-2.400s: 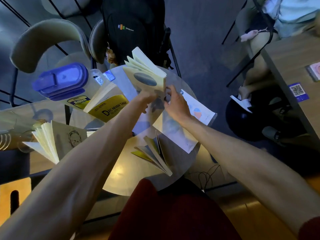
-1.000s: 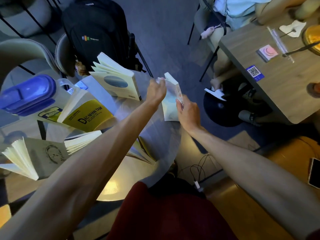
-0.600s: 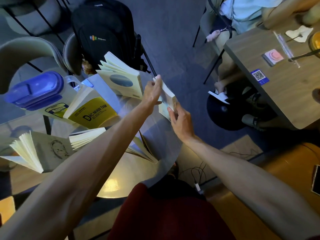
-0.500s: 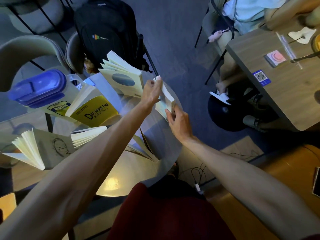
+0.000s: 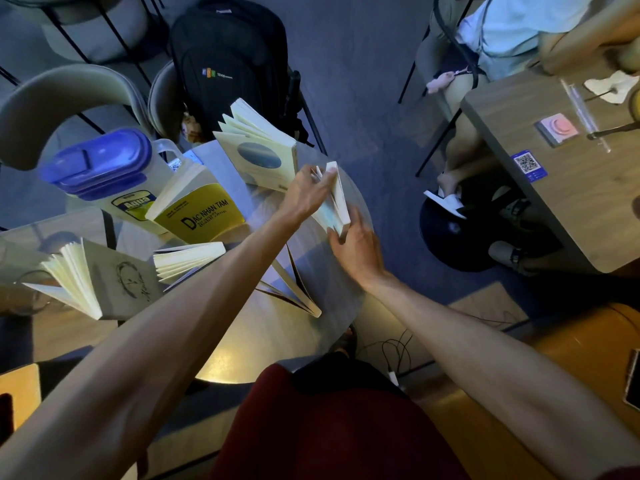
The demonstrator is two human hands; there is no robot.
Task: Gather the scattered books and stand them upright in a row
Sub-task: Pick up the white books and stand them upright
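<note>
A thin pale book [image 5: 337, 199] stands on its edge at the right rim of the round glass table [image 5: 263, 334]. My left hand [image 5: 306, 194] pinches its top pages. My right hand [image 5: 355, 245] steadies its near bottom corner with straight fingers. Behind it a cream book with a blue oval [image 5: 261, 155] stands fanned open. Further left stand a yellow book [image 5: 201, 213], a small fanned book [image 5: 188, 259] and a fanned book with a sketched face [image 5: 100, 278]. A thin book [image 5: 294, 289] stands splayed beneath my left forearm.
A clear jug with a blue lid [image 5: 100, 168] stands at the table's back left. Chairs [image 5: 55, 102] and a black backpack [image 5: 228, 64] sit behind the table. A wooden table [image 5: 571, 188] with a seated person [image 5: 512, 26] is to the right. Cables [image 5: 398, 351] lie on the floor.
The pale book went from lying flat to standing on its edge, shifting left toward the cream book. My right hand slid from its side down to its near bottom corner.
</note>
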